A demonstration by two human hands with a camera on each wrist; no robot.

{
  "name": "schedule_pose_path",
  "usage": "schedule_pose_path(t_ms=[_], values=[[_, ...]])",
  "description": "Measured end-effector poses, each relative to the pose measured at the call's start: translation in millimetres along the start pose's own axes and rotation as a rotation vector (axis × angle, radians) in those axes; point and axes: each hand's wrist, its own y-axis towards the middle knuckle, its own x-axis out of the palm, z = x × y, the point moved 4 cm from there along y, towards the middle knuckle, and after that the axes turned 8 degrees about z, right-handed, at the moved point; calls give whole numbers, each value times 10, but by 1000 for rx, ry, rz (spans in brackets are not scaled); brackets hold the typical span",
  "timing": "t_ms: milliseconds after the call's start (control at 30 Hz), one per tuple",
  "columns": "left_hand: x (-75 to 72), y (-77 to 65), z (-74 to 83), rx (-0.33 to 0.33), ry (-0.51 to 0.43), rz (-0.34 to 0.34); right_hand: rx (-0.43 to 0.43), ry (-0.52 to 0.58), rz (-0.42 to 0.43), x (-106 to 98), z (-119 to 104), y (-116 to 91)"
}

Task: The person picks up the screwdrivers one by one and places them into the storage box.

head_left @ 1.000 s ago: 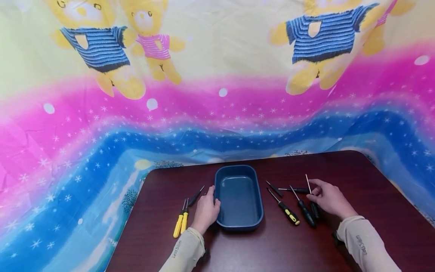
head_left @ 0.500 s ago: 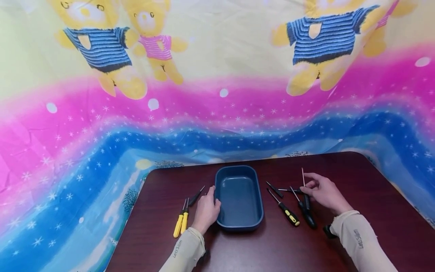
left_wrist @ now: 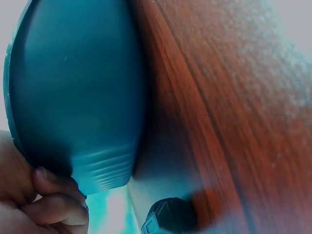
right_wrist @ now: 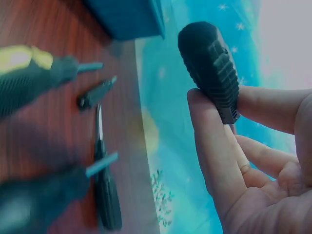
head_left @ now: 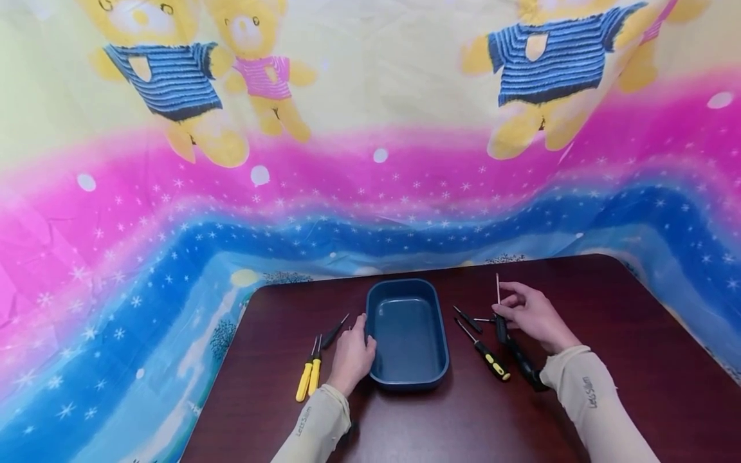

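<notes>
My left hand (head_left: 352,355) holds the left side of a dark blue plastic box (head_left: 407,344) that stands on the table. In the left wrist view its curled fingers (left_wrist: 56,207) grip the box at its rim near a corner. To the right of the box, my right hand (head_left: 535,315) pinches a black screwdriver (head_left: 501,329) by its handle, shaft pointing up. The ribbed handle (right_wrist: 209,63) sits between thumb and fingertips in the right wrist view, raised off the table. Under that hand lies a large black-handled screwdriver (head_left: 523,368), partly covered.
Right of the box lie a black-and-yellow screwdriver (head_left: 492,361), a small black one (head_left: 467,319) and another black one (right_wrist: 108,200), largely behind the right hand. Two yellow-handled screwdrivers (head_left: 309,378) and a small black one (head_left: 334,334) lie at left. A printed cloth (head_left: 370,186) hangs behind the table.
My right hand has moved left toward the box and slightly away from me, carrying the upright screwdriver over the other tools. The left hand and the box have stayed in place.
</notes>
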Motion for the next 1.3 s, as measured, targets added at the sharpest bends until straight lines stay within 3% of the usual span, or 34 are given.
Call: schedule_pose_path(t_ms=[1300], values=[[15,8,30,-41,8,15,2,179,-108,1154,-877,430]])
